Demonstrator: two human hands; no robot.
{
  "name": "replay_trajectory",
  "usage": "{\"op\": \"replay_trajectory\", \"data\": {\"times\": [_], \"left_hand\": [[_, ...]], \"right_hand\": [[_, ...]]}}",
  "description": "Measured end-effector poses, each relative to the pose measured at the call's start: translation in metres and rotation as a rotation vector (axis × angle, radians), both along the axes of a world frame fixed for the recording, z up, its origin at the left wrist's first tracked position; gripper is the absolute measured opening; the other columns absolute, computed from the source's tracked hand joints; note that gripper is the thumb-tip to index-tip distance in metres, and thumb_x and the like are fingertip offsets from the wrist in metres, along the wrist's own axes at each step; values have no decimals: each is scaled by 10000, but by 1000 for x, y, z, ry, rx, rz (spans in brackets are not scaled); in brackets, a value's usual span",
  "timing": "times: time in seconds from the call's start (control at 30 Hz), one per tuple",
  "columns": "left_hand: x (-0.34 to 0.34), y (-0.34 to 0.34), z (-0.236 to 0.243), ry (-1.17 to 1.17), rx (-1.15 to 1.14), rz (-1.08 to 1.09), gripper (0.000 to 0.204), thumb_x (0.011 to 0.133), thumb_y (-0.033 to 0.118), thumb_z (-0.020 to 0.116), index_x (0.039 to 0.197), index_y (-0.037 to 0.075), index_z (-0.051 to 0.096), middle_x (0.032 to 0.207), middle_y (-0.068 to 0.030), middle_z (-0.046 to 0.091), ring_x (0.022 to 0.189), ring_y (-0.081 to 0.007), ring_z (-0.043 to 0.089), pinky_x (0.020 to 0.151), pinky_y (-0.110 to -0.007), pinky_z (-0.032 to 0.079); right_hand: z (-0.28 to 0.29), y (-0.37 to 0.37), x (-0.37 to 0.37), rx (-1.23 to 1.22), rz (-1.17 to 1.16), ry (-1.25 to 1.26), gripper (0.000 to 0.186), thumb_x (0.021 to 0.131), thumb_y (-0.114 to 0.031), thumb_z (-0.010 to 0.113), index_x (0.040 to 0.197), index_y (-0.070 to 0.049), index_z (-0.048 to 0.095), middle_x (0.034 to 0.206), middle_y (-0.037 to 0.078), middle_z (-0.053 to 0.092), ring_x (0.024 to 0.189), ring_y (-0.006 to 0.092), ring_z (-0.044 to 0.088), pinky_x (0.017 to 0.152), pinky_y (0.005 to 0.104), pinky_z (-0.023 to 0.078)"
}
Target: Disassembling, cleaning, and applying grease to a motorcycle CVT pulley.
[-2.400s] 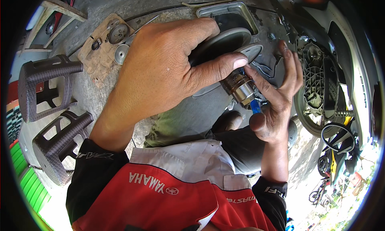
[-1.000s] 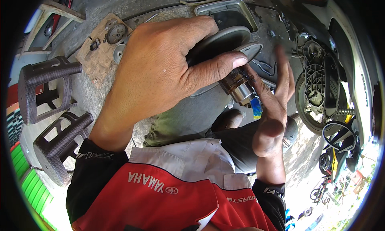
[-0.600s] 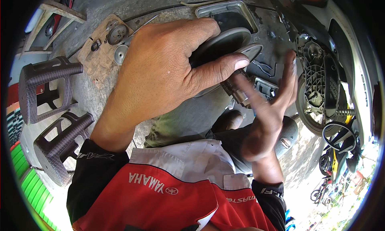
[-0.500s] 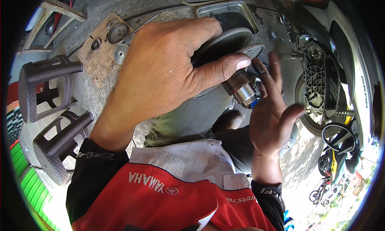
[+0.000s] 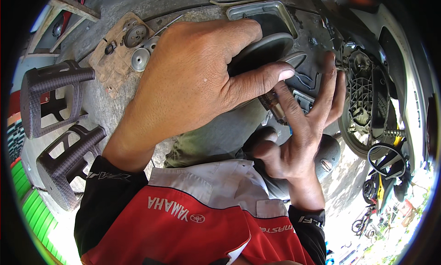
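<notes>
A scooter belt pulley [image 5: 268,48] with two metal discs is raised in front of me, above my lap. My left hand [image 5: 193,76] grips it from the left, thumb along the near side and fingers hidden behind the discs. A brown, greasy hub with a shiny metal collar [image 5: 277,112] points down and to the right from the discs. My right hand [image 5: 298,141] is beside that hub with fingers spread and thumb apart. Its index fingertip overlaps the hub near my left thumb; whether they touch I cannot tell.
A rectangular metal tray [image 5: 233,12] lies on the floor ahead. Round metal parts [image 5: 136,36] rest on brown cardboard [image 5: 106,74] at the far left. Two dark woven-pattern stools [image 5: 34,106] stand left. A scooter with its exposed engine case [image 5: 360,88] is at right.
My right hand has turned and spread its fingers, with the thumb swinging from the right side to the left under the hub. The pulley has shifted slightly right in my left hand.
</notes>
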State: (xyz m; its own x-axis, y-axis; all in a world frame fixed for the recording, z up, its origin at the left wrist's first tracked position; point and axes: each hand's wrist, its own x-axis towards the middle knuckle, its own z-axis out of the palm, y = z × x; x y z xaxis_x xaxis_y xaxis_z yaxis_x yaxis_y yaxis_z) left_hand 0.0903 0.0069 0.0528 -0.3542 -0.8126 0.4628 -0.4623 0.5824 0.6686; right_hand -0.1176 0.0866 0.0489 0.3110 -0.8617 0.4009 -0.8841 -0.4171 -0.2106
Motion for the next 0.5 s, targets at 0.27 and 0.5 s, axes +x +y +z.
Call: {"op": "replay_trajectory", "data": {"times": [0.27, 0.5], "left_hand": [[2, 0, 2, -54, 57, -5, 335, 867, 335, 856, 881, 34, 710, 621, -50, 603, 532, -113, 532, 501, -283, 417], [7, -6, 5, -74, 82, -5, 351, 898, 365, 826, 904, 28, 726, 628, -36, 606, 556, -97, 520, 520, -295, 416]], "right_hand": [[0, 8, 8, -21, 32, 179, 861, 809, -900, 499, 1165, -181, 813, 1629, 361, 240, 1536, 481, 222, 1253, 609, 12], [-6, 5, -10, -119, 161, -124, 751, 865, -858, 494, 997, -202, 836, 1648, 332, 235, 1549, 454, 212, 1257, 588, 70]]}}
